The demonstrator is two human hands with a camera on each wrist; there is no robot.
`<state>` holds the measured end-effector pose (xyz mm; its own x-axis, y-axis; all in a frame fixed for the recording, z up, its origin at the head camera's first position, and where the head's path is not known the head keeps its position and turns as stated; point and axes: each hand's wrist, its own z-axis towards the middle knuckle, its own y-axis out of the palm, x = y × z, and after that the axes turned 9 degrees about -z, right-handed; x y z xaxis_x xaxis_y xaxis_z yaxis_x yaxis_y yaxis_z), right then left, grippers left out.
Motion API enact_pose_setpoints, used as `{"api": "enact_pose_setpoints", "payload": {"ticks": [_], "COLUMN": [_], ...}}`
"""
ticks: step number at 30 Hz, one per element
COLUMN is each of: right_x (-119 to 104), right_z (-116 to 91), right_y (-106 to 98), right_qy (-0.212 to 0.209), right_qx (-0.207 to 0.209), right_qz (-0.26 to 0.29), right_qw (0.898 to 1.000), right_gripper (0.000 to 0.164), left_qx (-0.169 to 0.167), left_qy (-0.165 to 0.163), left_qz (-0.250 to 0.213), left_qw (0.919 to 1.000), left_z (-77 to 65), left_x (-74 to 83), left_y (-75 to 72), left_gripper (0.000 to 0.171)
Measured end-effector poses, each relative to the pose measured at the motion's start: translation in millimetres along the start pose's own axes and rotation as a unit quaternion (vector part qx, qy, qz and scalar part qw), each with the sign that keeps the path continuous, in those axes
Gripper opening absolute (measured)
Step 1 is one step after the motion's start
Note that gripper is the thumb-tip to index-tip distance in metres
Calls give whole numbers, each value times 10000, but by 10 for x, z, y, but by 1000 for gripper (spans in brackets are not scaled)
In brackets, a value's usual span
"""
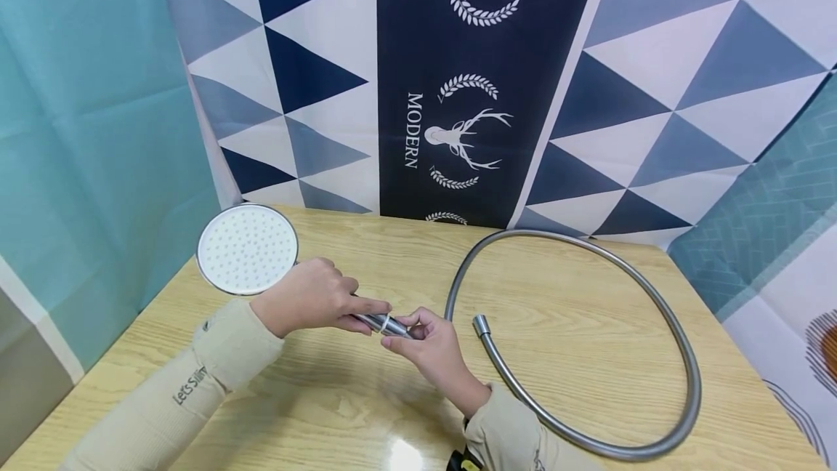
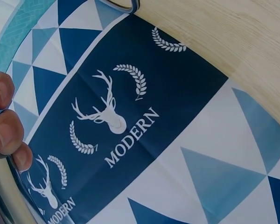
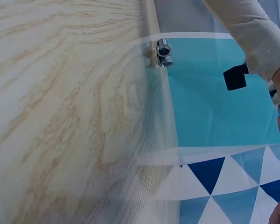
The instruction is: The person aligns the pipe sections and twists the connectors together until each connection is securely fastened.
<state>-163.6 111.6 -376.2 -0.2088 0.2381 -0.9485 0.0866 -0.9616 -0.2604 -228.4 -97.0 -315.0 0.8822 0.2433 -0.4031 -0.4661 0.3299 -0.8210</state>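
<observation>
In the head view my left hand (image 1: 314, 298) grips the handle (image 1: 368, 320) of a round shower head (image 1: 247, 249), whose white nozzle face points up at the left. A pale ring (image 1: 384, 323) shows near the handle's lower end. Just past it, my right hand (image 1: 437, 352) pinches a silver end fitting (image 1: 397, 328) between thumb and fingers. The grey shower hose (image 1: 686, 362) loops over the right side and disappears behind the right hand; its other end nut (image 1: 481, 324) lies free. The left wrist view catches left fingertips (image 2: 7, 132) on the metal handle.
Underneath is a light wooden table (image 1: 340, 398). A patterned cloth (image 1: 451, 93) hangs along its back, with a teal cloth (image 1: 98, 129) at the left. By the table edge in the right wrist view stands a small chrome fitting (image 3: 164, 52).
</observation>
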Motion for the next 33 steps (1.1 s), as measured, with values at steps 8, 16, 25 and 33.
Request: {"api": "enact_pose_setpoints", "payload": {"ticks": [8, 16, 25, 33], "right_x": [-23, -36, -32, -40], "right_z": [-6, -4, -10, -5], "right_y": [-8, -24, -49, -84], "right_qy": [-294, -411, -310, -283], "right_qx": [-156, -225, -317, -333], "right_qz": [114, 147, 91, 35], "right_qw": [9994, 9988, 9990, 9990], "right_gripper": [25, 24, 24, 23], "left_qx": [114, 201, 364, 444], "left_qy": [46, 75, 134, 208], "left_qz": [108, 70, 114, 37], "left_qw": [9999, 9997, 9992, 9988], "left_z": [-17, -9, -7, 20], "left_x": [9, 11, 25, 27], "left_y": [-15, -20, 6, 17], "left_gripper": [33, 33, 28, 33]}}
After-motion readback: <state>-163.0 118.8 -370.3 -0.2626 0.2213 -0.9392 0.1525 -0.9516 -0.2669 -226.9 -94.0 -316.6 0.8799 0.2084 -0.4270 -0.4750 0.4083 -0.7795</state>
